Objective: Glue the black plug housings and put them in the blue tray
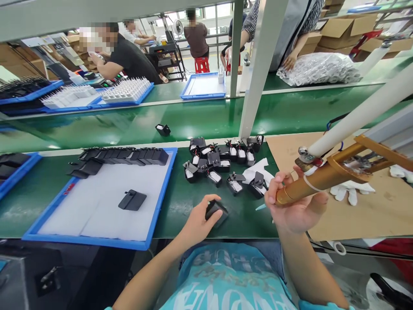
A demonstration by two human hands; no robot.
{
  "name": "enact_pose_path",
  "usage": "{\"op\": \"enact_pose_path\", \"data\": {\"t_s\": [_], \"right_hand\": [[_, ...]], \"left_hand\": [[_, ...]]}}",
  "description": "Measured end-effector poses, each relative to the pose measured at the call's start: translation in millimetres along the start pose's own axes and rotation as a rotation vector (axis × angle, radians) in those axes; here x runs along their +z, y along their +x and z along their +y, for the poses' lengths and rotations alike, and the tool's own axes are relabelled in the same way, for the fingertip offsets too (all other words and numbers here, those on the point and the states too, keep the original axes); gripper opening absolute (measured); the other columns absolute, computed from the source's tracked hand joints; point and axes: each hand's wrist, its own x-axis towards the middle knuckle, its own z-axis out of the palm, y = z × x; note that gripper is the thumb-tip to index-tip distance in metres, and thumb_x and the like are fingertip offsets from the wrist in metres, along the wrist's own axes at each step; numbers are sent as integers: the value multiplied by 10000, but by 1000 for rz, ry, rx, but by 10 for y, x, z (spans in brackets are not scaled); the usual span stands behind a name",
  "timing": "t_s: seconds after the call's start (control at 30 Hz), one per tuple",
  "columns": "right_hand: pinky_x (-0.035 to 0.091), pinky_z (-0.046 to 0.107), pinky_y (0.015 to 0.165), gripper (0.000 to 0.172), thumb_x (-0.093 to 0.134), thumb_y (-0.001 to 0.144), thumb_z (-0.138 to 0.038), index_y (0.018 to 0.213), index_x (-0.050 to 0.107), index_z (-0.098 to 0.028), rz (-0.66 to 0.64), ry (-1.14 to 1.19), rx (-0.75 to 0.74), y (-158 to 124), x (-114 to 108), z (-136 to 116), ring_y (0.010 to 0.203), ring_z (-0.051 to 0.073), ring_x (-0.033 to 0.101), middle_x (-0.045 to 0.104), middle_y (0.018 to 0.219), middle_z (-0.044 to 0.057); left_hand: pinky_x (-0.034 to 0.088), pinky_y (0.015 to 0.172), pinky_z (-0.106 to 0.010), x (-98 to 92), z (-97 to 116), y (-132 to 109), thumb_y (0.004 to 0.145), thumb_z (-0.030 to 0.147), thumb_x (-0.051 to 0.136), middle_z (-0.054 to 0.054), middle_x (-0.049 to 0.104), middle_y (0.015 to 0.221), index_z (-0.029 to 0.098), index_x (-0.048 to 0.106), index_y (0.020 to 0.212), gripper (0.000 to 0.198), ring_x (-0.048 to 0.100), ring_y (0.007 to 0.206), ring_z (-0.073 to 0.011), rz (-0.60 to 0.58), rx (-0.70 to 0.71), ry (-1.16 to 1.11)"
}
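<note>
My left hand (198,221) is closed around a small black plastic case (219,214), thumb on the near side, low over the green bench. My right hand (292,215) grips the lower end of a gold-coloured metal cylinder (300,188), with a white cable tie around it. The cylinder joins a slanting white tube (351,107) and a fork-like frame. Beyond my hands lies a group of black cases (213,159), several with lids up and white insides showing. A white paper piece (258,170) lies among them, beside my right hand.
At left, a blue-rimmed tray (158,206) holds a row of black cases and one lone case (132,200). Brown cardboard (348,215) with white gloves (351,191) lies at right. A metal post (254,86) stands ahead; people work beyond the green belt (129,127).
</note>
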Motion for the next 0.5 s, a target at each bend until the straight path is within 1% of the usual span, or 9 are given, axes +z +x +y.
{"op": "enact_pose_path", "data": {"t_s": [0.07,0.13,0.17,0.23,0.3,0.37,0.43,0.5], "right_hand": [[345,206,252,444,490,793,-655,922,655,-263,10,-2,-2,-1,1,-8,446,99,513,544,858,14],[345,210,255,440,503,788,-653,955,645,-272,17,-5,-2,-3,-5,-19,444,104,513,553,847,10],[347,213,258,446,509,783,-656,969,641,-274,20,-8,1,-4,-12,-24,447,106,514,558,849,10],[346,219,264,467,517,770,-668,994,637,-276,34,-14,15,-9,-31,-31,459,113,519,564,855,12],[344,227,268,495,539,746,-678,1034,632,-286,55,-12,36,-10,-54,-31,467,122,521,569,854,13],[340,233,273,523,577,712,-683,1069,623,-304,82,-6,62,-5,-78,-25,468,127,517,570,851,11],[334,236,279,543,614,672,-685,1069,624,-315,112,-8,76,5,-96,-18,466,125,506,562,843,8],[321,238,281,536,630,639,-692,1022,640,-316,148,-21,83,16,-100,-21,463,123,492,552,833,6]], "left_hand": [[435,607,-210,-49,16,9,892,431,552,15,532,822,270,479,1124,292,534,702,-119,55,-102,-440],[450,570,-210,-105,48,22,862,452,590,13,529,833,266,479,1088,313,537,676,-114,94,-156,-827],[451,541,-214,-138,69,27,852,458,599,10,530,828,263,482,1083,324,536,651,-115,95,-166,-981],[432,481,-212,-210,110,29,840,458,604,1,529,805,250,500,1077,332,522,604,-115,70,-143,-1209],[393,451,-198,-280,137,18,842,437,598,-6,525,783,232,528,1055,304,502,582,-109,41,-82,-1347],[368,464,-194,-333,137,-1,857,411,576,-8,517,762,220,547,1034,262,482,573,-100,33,-22,-1415],[378,517,-210,-371,102,-28,871,404,551,-7,509,739,213,551,1026,246,462,571,-95,71,30,-1404],[395,577,-240,-421,33,-72,878,440,523,-9,509,725,212,545,1025,272,460,589,-108,161,61,-1285]]}}
